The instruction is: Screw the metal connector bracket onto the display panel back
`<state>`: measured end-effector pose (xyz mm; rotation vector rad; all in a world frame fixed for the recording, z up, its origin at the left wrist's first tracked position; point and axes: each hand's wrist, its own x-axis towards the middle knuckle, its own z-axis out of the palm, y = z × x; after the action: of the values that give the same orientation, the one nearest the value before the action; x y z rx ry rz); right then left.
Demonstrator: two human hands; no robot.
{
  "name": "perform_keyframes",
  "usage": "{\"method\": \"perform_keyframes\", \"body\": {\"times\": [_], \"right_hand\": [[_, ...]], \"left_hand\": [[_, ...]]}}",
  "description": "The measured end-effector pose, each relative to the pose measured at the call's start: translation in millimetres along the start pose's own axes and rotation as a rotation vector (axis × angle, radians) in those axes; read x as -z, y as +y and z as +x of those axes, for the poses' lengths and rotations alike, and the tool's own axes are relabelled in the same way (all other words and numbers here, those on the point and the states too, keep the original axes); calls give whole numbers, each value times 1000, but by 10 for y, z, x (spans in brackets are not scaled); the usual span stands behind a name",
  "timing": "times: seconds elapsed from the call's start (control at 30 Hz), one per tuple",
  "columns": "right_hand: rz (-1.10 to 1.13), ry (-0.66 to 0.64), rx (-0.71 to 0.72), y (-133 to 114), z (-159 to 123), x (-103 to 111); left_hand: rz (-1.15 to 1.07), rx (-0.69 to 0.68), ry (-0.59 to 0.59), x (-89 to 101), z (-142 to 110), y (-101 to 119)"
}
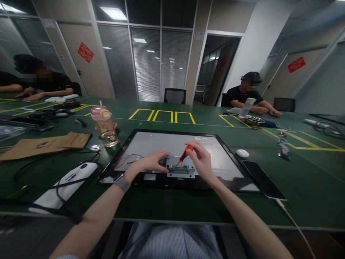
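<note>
One screwdriver (185, 153), orange and black, tilted, its shaft pointing down and to the left onto a metal bracket (180, 172) with connector ports along it; the handle is held between the thumb and fingers of the right hand (201, 158). One metal bracket, silver, lying at the near edge of a display panel (151, 142), roughly midway along it. One left hand (156, 161), thumb and fingers parted around the bracket's left end; how firmly it grips there cannot be told. A smartwatch (123, 182) with a grey band is on the left wrist. One display panel, grey back, black frame, flat on the green table (167, 205), with thin wires (126, 158) on its left part. To its right: one dark smartphone (264, 180), near the frame's corner, a white cable (293, 221) at its near end; beyond it, one small white case (242, 153). To its left: one white power strip (64, 187) crossed by black cables, one brown paper bag (45, 145), and one clear bottle (105, 126) with a pink lid, upright. Farther out, across the table: one person (245, 93) in a black cap at the right, another person (54, 84) in dark clothing at the left.
</note>
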<state>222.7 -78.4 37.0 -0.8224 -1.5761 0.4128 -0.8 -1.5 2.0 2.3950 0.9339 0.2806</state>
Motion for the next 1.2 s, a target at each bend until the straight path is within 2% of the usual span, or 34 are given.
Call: {"method": "perform_keyframes", "body": {"times": [0.23, 0.4, 0.47, 0.7, 0.93, 1.2], "right_hand": [[125, -113, -31, -92, 4, 6], [15, -8, -2, -34, 25, 7], [7, -3, 2, -24, 31, 18], [134, -136, -34, -47, 7, 31], [24, -10, 9, -6, 20, 13], [180, -163, -44, -62, 9, 15]], "left_hand": [[7, 3, 1, -2, 14, -18], [8, -6, 1, -2, 10, -18], [9, -10, 7, -2, 7, -11], [10, 10, -1, 0, 11, -3], [1, 20, -13, -4, 11, -32], [9, 16, -7, -4, 11, -18]]}}
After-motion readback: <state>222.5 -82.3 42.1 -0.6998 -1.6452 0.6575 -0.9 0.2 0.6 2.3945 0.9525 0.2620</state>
